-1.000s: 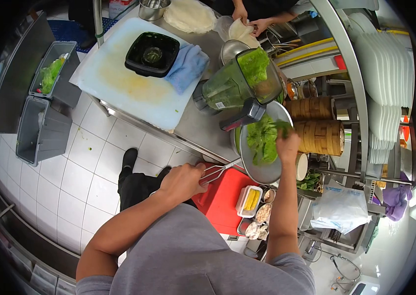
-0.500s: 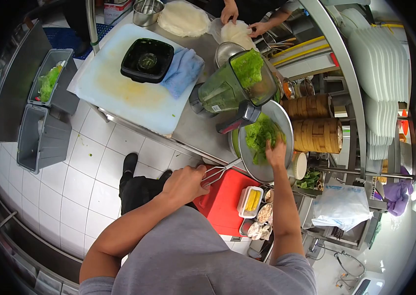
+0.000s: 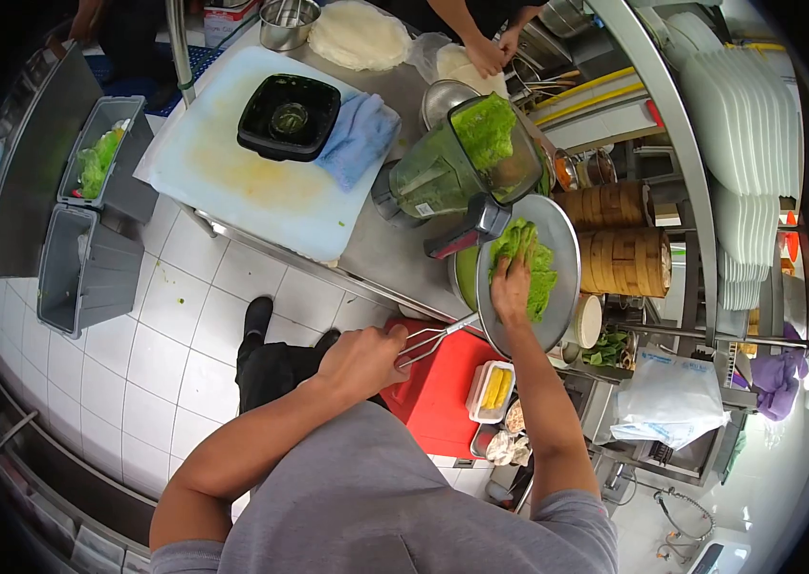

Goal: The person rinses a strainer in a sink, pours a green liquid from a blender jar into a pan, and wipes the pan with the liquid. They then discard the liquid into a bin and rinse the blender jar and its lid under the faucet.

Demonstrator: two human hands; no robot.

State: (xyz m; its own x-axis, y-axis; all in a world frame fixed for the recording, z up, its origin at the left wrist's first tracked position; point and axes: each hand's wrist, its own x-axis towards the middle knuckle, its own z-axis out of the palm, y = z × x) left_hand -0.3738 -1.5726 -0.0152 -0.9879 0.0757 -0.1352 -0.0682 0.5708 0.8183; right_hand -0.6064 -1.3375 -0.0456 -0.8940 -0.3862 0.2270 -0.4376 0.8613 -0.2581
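My left hand [image 3: 362,362] is closed around the wire handle [image 3: 435,337] of a round metal strainer [image 3: 562,277]. Green lettuce leaves [image 3: 540,282] lie in the strainer, and my right hand [image 3: 512,285] rests on them with its fingers spread. Under the strainer, part of a pot with green contents shows at its left side. Beyond it a blender jug [image 3: 438,172] lies tilted, with a lettuce leaf [image 3: 483,132] at its mouth and its dark handle [image 3: 470,228] toward the strainer.
A black container [image 3: 289,117] and a blue cloth [image 3: 357,139] are on a white cutting board [image 3: 232,206]. Bamboo steamers [image 3: 624,261] and stacked plates [image 3: 744,143] stand right. A co-worker's hands [image 3: 492,55] touch pale sheets [image 3: 462,69]. Grey bins [image 3: 84,273] stand left.
My right hand has moved left across the lettuce and now lies flatter on it. The strainer has shifted slightly right and down. The co-worker's hands have come closer together.
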